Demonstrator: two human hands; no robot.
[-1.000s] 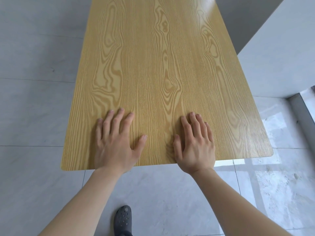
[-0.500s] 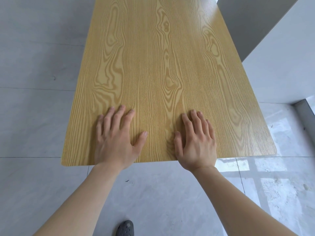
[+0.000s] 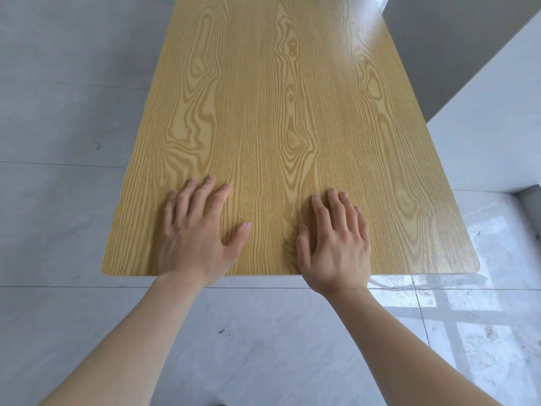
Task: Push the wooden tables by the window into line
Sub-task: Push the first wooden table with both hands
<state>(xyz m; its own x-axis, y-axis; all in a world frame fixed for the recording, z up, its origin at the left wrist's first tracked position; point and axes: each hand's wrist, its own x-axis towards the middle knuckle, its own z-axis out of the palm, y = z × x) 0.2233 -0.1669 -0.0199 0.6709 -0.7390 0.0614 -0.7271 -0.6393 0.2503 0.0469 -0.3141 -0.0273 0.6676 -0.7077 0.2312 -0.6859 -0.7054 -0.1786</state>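
Wooden table (image 3: 278, 118) bears 2 flat hands (image 3: 196, 238) (image 3: 336, 247).

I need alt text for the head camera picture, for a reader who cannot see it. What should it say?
Two bare hands, the left hand and the right hand, lie palm-down and side by side near the close edge of a wooden table with nothing else on it. Seen from above, the table stands on a grey tiled floor, with a white wall to the right.

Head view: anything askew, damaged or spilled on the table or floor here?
Nothing stands out. The wooden table top is bare and unmarked, with the left hand and right hand flat near its front edge. The floor shows only small dark specks.
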